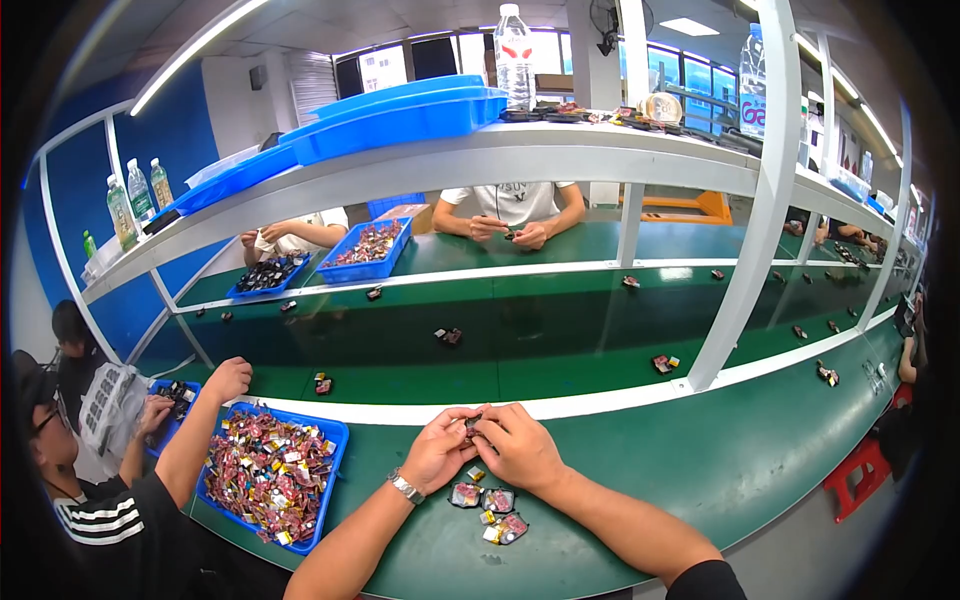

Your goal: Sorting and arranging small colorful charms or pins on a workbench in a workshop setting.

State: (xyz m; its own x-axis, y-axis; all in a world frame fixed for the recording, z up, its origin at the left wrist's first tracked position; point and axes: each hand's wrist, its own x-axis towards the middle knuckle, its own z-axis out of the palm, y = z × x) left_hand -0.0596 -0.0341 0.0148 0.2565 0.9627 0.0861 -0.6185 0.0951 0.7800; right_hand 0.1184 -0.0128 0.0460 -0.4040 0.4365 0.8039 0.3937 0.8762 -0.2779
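In the head view, a person is working bare-handed over a green bench. The left hand and right hand are meeting near the bench's far edge, fingertips pinching a small dark part between them and hiding most of it. A metal-banded watch is circling the left wrist. Black-rimmed pieces are lying just below the hands, and a blue bin heaped with small reddish boards is standing to the left. A white rail is running directly beyond the hands, while a white post is rising at right, blocking part of the background. A co-worker in black is reaching past the bin; another in white is sitting opposite, handling something small. Overhead, a shelf is carrying blue trays and a clear bottle. The bottle is showing a red label mark; the white shirt is bearing dark lettering.
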